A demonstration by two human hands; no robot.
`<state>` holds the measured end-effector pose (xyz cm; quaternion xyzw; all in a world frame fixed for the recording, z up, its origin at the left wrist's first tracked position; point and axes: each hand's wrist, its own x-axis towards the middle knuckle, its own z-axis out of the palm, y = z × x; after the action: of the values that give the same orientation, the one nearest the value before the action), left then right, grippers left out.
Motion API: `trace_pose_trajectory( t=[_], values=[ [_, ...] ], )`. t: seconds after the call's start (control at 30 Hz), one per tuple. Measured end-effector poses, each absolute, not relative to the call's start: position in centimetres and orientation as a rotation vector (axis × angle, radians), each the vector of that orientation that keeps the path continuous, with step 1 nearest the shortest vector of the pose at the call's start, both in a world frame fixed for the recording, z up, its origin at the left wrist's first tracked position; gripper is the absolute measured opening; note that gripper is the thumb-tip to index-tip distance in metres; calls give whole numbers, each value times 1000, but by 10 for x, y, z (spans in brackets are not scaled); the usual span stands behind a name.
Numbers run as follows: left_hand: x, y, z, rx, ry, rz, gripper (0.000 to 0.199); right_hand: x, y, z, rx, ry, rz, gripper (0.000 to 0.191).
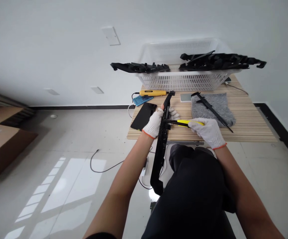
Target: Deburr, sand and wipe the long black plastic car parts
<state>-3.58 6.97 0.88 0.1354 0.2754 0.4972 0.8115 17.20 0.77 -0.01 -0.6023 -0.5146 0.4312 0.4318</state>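
Note:
My left hand (154,122), in a white knitted glove with an orange cuff, is closed around a long black plastic bracket (160,146). Its fingers show on the bracket's far side. The bracket slants from above the table down past the front edge towards my lap. In my gloved right hand (207,131) is a slim hand tool with a yellow-and-black handle (183,123). Its dark, thin front part reaches the middle of the bracket; whether the tip touches cannot be made out.
More black brackets (215,61) lie across a white plastic basket (178,81) at the back of the wooden table (253,122). Black calipers (212,108) rest on a grey cloth (218,99). A yellow corded tool (152,93), blue object (142,100) and black flat tablet-like object (144,116) lie left.

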Motion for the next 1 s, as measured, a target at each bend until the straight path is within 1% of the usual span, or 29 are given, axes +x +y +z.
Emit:
trace_pose_trajectory(
  t=[0.2,0.4,0.63,0.83,1.0],
  values=[
    [-37,70,9,301,576,1029,36,175,9,-4,-1492,-1283,1054,51],
    [-37,65,13,357,533,1067,39,173,8,-1,-1498,-1223,1068,48],
    [-36,62,16,438,678,1006,27,173,8,1,-1530,-1362,1065,53],
    [-39,67,6,424,629,1040,28,172,9,0,-1524,-1294,1073,54],
    [-39,71,2,422,551,1035,38,173,8,-1,-1508,-1310,1076,53]
  ],
)
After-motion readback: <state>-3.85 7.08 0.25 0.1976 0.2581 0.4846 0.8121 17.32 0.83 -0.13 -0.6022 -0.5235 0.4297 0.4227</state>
